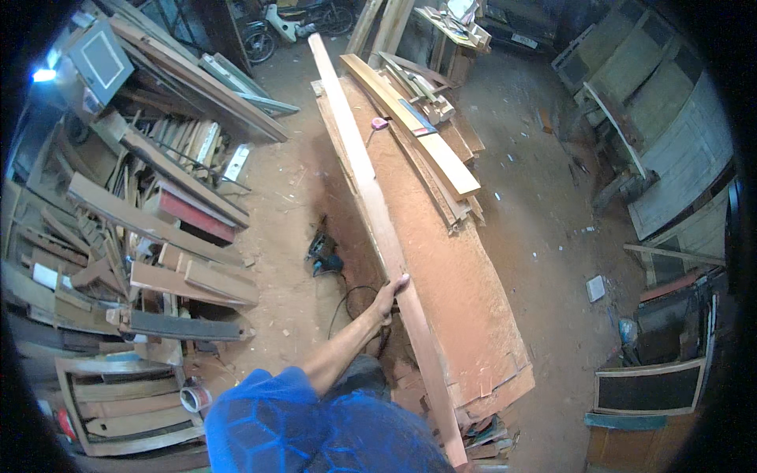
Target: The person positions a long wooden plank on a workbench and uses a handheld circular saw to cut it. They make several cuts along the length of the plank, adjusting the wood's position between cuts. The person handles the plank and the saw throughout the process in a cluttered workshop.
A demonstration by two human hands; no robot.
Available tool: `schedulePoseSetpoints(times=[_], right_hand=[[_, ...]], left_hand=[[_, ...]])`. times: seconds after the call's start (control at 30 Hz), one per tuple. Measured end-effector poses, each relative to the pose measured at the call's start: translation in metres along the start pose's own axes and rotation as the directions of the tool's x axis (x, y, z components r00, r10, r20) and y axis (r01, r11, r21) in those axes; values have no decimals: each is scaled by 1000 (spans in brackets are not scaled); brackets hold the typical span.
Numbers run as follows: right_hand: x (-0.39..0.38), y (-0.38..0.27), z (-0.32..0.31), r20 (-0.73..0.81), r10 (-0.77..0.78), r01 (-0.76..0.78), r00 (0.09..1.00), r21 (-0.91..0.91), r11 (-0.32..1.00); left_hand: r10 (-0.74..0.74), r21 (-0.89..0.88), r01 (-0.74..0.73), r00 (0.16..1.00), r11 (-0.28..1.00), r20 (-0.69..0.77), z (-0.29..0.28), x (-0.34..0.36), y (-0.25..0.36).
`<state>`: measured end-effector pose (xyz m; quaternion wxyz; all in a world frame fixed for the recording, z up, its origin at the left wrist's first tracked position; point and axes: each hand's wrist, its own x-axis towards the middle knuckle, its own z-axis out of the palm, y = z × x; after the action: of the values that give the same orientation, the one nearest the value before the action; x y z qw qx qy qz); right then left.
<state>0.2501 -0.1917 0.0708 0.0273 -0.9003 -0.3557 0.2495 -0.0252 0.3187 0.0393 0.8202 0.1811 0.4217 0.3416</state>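
Observation:
My left hand (388,298) is closed round the left edge of a long, narrow plank (351,135), with its thumb across the top. The plank runs along the left side of a sawdust-covered bench (465,315), from near my body to the far end. My right hand cannot be made out. Several loose boards (441,162) lie stacked on the bench's right, beside a small pink tape measure (379,124). A dark power tool (323,252) with a blue part and a cord sits low to the left of the bench.
Timber offcuts and frames (158,276) are piled along the left side. Old door panels (678,150) lean at the right, above a framed dark panel (646,386). A motorbike (288,31) stands at the back. A white object (595,288) lies on the dusty floor at right.

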Motion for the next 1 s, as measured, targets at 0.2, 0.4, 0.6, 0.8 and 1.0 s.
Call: schedulePoseSetpoints(times=[0.2,0.4,0.6,0.8,1.0], right_hand=[[21,-26,-39,10,19,-19,1000,-61,998],[41,-58,-50,14,-21,22,1000,-106,994],[52,-68,-27,-32,-106,102,994,-115,988],[64,-58,-28,-8,-74,71,997,-165,984],[19,-135,-80,-117,-91,69,989,-178,982]], left_hand=[[-37,5,37,995,999,-90,-5,54,20],[-96,31,102,985,994,-146,-28,105,35],[-61,38,76,949,996,-310,-27,121,95],[-30,52,45,966,998,-259,-85,178,61],[-59,157,119,938,981,-342,-49,136,45]])
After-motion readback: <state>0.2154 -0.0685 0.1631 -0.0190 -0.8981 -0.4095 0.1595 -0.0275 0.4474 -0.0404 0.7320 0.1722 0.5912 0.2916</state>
